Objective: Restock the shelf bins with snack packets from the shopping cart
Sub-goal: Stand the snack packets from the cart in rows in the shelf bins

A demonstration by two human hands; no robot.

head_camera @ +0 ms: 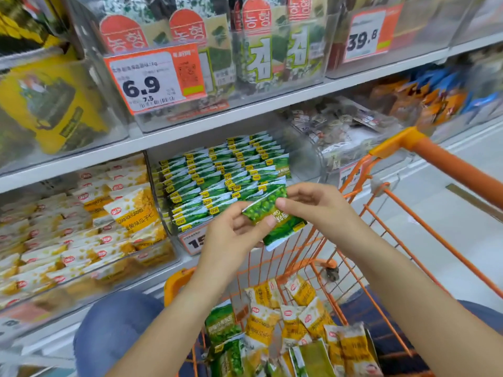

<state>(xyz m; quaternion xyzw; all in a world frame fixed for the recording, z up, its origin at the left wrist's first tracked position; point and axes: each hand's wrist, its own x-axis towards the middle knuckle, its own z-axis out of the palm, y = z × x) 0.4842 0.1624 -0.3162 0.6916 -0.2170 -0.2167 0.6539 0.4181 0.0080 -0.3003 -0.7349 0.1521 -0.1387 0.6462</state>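
Head view looks down past two bare forearms onto an orange wire shopping cart (353,240) parked against white shelving. At the centre, both hands share one small green foil snack packet printed with green peas (275,221), held in the air above the cart's front rim and just in front of the clear plastic bin of matching green packets (223,180), not touching that stock. The left hand (234,235) comes in from 7 o'clock; its fingers are curled under the packet and its thumb presses on the printed face. The right hand (313,205) comes in from 4 o'clock, with its thumb and bent fingers pinching the packet's upper right edge.

At 9 o'clock from the hands, a second clear bin holds rows of yellow and white snack packets with red round logos (89,235). At 6 o'clock, the cart's basket carries a loose heap of yellow packets (307,319) mixed with a few green pea packets (220,325). At 12 o'clock, on the shelf above, a clear bin holds tall seaweed packs with red tops (245,50), and a red-bordered price tag reading 6.9 (152,77) hangs on its front. At 1 o'clock, a second tag reads 39.8 (367,36).
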